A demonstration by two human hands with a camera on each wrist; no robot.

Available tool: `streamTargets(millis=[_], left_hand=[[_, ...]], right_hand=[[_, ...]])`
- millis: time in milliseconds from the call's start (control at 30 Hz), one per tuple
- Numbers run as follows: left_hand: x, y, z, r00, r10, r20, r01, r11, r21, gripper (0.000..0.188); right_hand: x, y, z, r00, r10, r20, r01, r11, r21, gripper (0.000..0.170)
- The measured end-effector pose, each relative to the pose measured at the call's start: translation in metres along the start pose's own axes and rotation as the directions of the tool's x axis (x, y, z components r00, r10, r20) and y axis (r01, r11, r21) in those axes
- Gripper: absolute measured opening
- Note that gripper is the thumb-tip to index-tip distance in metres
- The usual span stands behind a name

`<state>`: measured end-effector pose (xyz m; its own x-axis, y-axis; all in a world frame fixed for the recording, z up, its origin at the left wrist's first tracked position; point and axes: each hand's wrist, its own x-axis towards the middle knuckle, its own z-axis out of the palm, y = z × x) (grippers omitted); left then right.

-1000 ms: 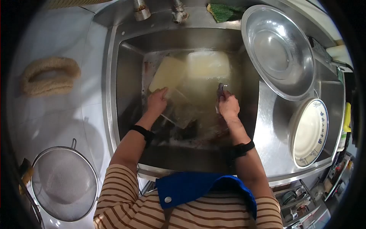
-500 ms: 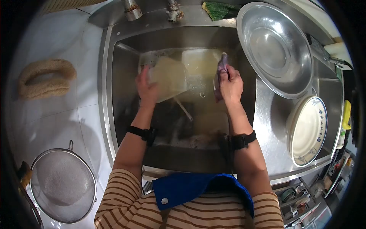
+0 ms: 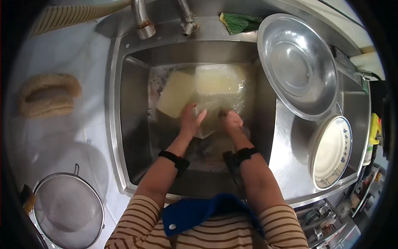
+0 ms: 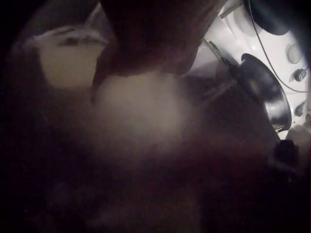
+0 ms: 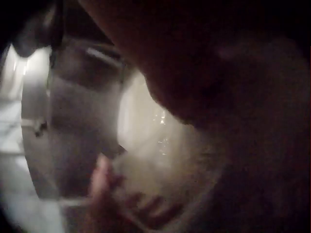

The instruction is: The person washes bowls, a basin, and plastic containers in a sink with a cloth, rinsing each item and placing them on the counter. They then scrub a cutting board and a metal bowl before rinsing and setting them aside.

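In the head view, both hands are low in the murky water of a steel sink (image 3: 134,162). My left hand (image 3: 190,125) holds a pale translucent plastic container (image 3: 204,132), its thumb apart from the fingers; the right wrist view shows those fingers around the container's side. Close on the right, my right hand (image 3: 233,122) grips a dark purplish rag (image 3: 224,112) against or just beside the container. Two more pale rectangular containers lie farther back in the water, one tilted (image 3: 176,93) at left and one straight (image 3: 217,79) at right. Both wrist views are dark and blurred.
A steel basin (image 3: 296,68) leans at the sink's back right, with patterned oval plates (image 3: 331,153) below it. Left on the white counter are a tan fuzzy ring (image 3: 49,95) and a mesh strainer (image 3: 68,211). Faucets (image 3: 146,31) and a green scouring pad (image 3: 240,23) line the back.
My hands have come together near the sink's middle. The right hand brought the rag leftward and down from the right side; the left hand moved rightward from the left side.
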<state>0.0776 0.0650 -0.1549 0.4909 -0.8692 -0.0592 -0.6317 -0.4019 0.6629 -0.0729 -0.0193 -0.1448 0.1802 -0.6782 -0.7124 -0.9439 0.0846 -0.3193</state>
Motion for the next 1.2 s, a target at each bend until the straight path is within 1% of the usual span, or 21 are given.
streamTargets(millis=[67, 100, 167, 233, 267, 300, 333, 367, 400, 433, 500, 567, 600, 667, 767, 800, 867, 900, 1033, 1100, 1200], left_hand=[[-0.003, 0.015, -0.003, 0.972, -0.162, 0.172, 0.203, 0.947, -0.251, 0.055], [-0.006, 0.006, 0.008, 0.971, -0.158, 0.177, 0.201, 0.945, -0.258, 0.055], [-0.009, -0.015, 0.031, 0.974, -0.153, 0.168, 0.221, 0.805, -0.55, 0.053], [-0.015, -0.014, 0.02, 0.987, 0.105, 0.119, -0.064, 0.948, -0.312, 0.051], [-0.015, -0.008, 0.013, 0.956, -0.158, 0.248, 0.273, 0.794, -0.544, 0.049], [-0.015, -0.003, 0.007, 0.826, -0.355, 0.437, 0.563, 0.49, -0.666, 0.048], [-0.016, 0.003, 0.004, 0.827, -0.348, 0.441, 0.562, 0.497, -0.662, 0.048], [-0.019, 0.008, 0.003, 0.885, -0.284, 0.368, 0.448, 0.734, -0.511, 0.047], [-0.021, 0.012, 0.002, 0.929, -0.195, 0.315, 0.296, 0.902, -0.313, 0.045], [-0.02, 0.015, 0.0, 0.928, -0.195, 0.319, 0.297, 0.901, -0.315, 0.045], [-0.016, 0.017, -0.006, 0.912, -0.248, 0.328, 0.379, 0.817, -0.435, 0.042], [-0.014, 0.028, -0.018, 0.891, -0.289, 0.35, 0.428, 0.793, -0.434, 0.04], [-0.012, 0.031, -0.023, 0.875, -0.318, 0.365, 0.462, 0.774, -0.433, 0.037], [-0.012, 0.024, -0.021, 0.902, -0.299, 0.311, 0.419, 0.777, -0.47, 0.036], [-0.016, 0.029, -0.022, 0.932, -0.282, 0.229, 0.362, 0.774, -0.52, 0.035], [-0.019, 0.033, -0.024, 0.937, -0.284, 0.203, 0.349, 0.775, -0.527, 0.036], [-0.032, 0.038, -0.022, 0.969, -0.201, 0.146, 0.245, 0.861, -0.445, 0.038], [-0.038, 0.04, -0.021, 0.989, -0.11, 0.095, 0.136, 0.927, -0.35, 0.041], [-0.045, 0.036, -0.014, 0.987, -0.094, 0.129, 0.137, 0.915, -0.379, 0.048], [-0.019, 0.049, -0.032, 0.738, -0.395, 0.547, 0.657, 0.604, -0.451, 0.055], [0.01, 0.066, -0.04, 0.752, -0.473, 0.458, 0.659, 0.558, -0.505, 0.055]], right_hand=[[-0.028, -0.018, -0.015, 0.989, -0.137, -0.049, 0.142, 0.982, 0.127, 0.03], [-0.039, -0.023, -0.013, 0.96, -0.231, -0.156, 0.254, 0.956, 0.146, 0.028], [-0.045, -0.044, -0.01, 0.958, -0.264, -0.115, 0.27, 0.962, 0.039, 0.027], [-0.013, -0.027, 0.022, 0.936, -0.317, -0.151, 0.339, 0.929, 0.15, 0.026], [0.0, -0.013, 0.034, 0.93, -0.365, 0.048, 0.281, 0.788, 0.548, 0.023], [0.005, -0.006, 0.042, 0.855, -0.476, 0.207, 0.096, 0.536, 0.839, 0.021], [-0.026, -0.02, 0.012, 0.915, -0.275, 0.293, -0.034, 0.673, 0.739, 0.017], [-0.025, -0.017, 0.031, 0.917, -0.273, 0.293, -0.037, 0.67, 0.742, 0.017], [-0.019, -0.011, 0.057, 0.896, -0.392, 0.206, 0.052, 0.555, 0.83, 0.016], [-0.023, -0.015, 0.055, 0.862, -0.495, 0.103, 0.135, 0.422, 0.896, 0.015], [-0.03, -0.016, 0.046, 0.854, -0.469, 0.224, 0.037, 0.484, 0.874, 0.016], [-0.028, -0.021, 0.058, 0.829, -0.558, -0.04, 0.293, 0.373, 0.88, 0.015], [-0.024, -0.024, 0.061, 0.829, -0.558, -0.042, 0.294, 0.37, 0.881, 0.015], [-0.015, -0.031, 0.063, 0.762, -0.592, -0.265, 0.633, 0.59, 0.501, 0.013], [-0.008, -0.036, 0.069, 0.669, -0.526, -0.526, 0.716, 0.647, 0.263, 0.013], [-0.003, -0.035, 0.069, 0.669, -0.522, -0.53, 0.714, 0.649, 0.261, 0.013], [0.016, -0.032, 0.071, 0.896, -0.248, -0.367, 0.388, 0.839, 0.38, 0.014], [0.023, -0.029, 0.07, 0.894, -0.245, -0.375, 0.39, 0.837, 0.384, 0.014], [0.019, -0.016, 0.047, 0.975, -0.169, -0.144, 0.216, 0.867, 0.449, 0.025], [0.007, -0.004, 0.051, 0.832, -0.455, -0.317, 0.555, 0.68, 0.479, 0.032], [-0.001, -0.005, 0.076, 0.719, -0.611, -0.331, 0.685, 0.547, 0.481, 0.039]])
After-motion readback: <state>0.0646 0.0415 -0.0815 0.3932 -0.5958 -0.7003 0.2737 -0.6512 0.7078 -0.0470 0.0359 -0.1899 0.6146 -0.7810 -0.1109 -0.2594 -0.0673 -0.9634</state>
